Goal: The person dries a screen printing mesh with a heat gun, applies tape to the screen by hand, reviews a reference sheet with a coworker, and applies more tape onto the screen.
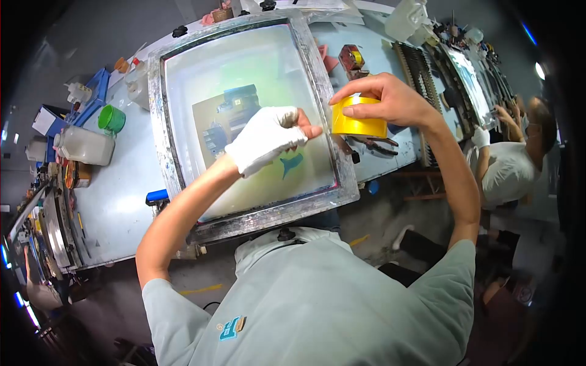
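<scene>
the pale bench i see over my feed carries a framed screen overhanging its near edge; left of that sit a cloudy jug and green cup.

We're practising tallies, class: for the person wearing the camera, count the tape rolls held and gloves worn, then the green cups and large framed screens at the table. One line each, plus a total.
Tape roll: 1, in the right hand
Glove: 1, on the left hand
Green cup: 1
Framed screen: 1
Total: 4
</scene>
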The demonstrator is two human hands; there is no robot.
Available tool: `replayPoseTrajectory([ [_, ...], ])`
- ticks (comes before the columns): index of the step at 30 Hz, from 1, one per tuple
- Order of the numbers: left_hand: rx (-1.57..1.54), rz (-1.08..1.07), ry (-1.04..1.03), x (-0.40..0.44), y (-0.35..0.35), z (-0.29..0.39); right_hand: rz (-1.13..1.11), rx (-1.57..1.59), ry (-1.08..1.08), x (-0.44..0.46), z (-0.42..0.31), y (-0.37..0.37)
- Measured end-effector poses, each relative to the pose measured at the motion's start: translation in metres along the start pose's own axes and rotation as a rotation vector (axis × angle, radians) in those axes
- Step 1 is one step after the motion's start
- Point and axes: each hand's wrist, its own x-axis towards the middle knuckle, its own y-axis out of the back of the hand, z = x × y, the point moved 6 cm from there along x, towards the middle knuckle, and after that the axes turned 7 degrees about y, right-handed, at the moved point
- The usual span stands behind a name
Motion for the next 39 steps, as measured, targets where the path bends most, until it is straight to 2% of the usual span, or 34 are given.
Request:
replayPoseTrajectory([
  [2,-0.089,0.02,-0.007,-0.009,0.003,-0.001,0.001,-0.121,0.058,0.002,0.003,-0.001],
  [4,-0.351,-0.011,0.037,-0.021,0.015,-0.009,0.059,0.111,-0.061,-0.002,0.006,0.005],
  [5,-0.336,-0.031,0.057,-0.032,0.021,-0.009,0.099,0.083,0.005,-0.001,-0.002,0.003],
  [6,-0.477,-0.038,0.05,-0.042,0.027,-0.012,0.088,-0.018,0.012,-0.002,0.01,0.005],
  [7,-0.424,0.013,0.061,-0.051,0.048,-0.019,0.15,-0.084,0.065,-0.005,0.007,0.01],
  [9,-0.566,0.208,0.072,-0.079,0.105,-0.051,0.214,-0.153,0.117,-0.011,0.013,0.02],
  [10,-0.571,0.093,0.024,-0.092,0.135,-0.064,0.286,-0.266,0.159,-0.017,0.028,0.032],
  [11,-0.454,0.244,0.085,-0.113,0.175,-0.087,0.36,-0.381,0.198,-0.023,0.039,0.043],
  [12,-0.501,0.245,-0.017,-0.131,0.208,-0.107,0.363,-0.379,0.194,-0.028,0.048,0.049],
  [13,-0.509,0.097,-0.023,-0.146,0.219,-0.105,0.347,-0.481,0.14,-0.031,0.056,0.053],
  [14,-0.534,0.147,-0.037,-0.159,0.235,-0.121,0.328,-0.581,0.087,-0.031,0.063,0.054],
  [15,-0.471,0.104,-0.064,-0.167,0.246,-0.134,0.339,-0.586,0.125,-0.028,0.063,0.051],
  [18,-0.482,0.158,0.002,-0.181,0.254,-0.154,0.341,-0.621,0.189,-0.007,0.07,0.036],
  [20,-0.449,0.194,0.05,-0.187,0.258,-0.169,0.339,-0.577,0.132,0.006,0.085,0.025],
  [22,-0.466,0.205,0.073,-0.187,0.256,-0.179,0.279,-0.667,0.055,0.018,0.107,0.016],
  [28,-0.361,0.287,0.088,-0.189,0.256,-0.19,0.356,-0.558,0.047,0.021,0.109,0.009],
  [30,-0.332,0.367,0.068,-0.189,0.26,-0.195,0.686,-0.788,0.411,0.005,0.062,0.018],
  [32,-0.342,0.365,0.045,-0.19,0.257,-0.19,0.707,-0.781,0.363,-0.015,0.033,-0.001],
  [34,-0.302,0.365,0.058,-0.188,0.259,-0.187,0.205,-0.617,-0.333,-0.025,0.057,-0.035],
  [36,-0.285,0.38,0.06,-0.189,0.258,-0.184,0.072,-0.21,-0.36,-0.034,0.076,-0.058],
  [37,-0.29,0.37,0.05,-0.189,0.26,-0.185,0.096,-0.015,-0.428,-0.038,0.081,-0.064],
  [39,-0.271,0.373,0.052,-0.19,0.259,-0.183,0.092,0.035,-0.414,-0.039,0.085,-0.06],
])
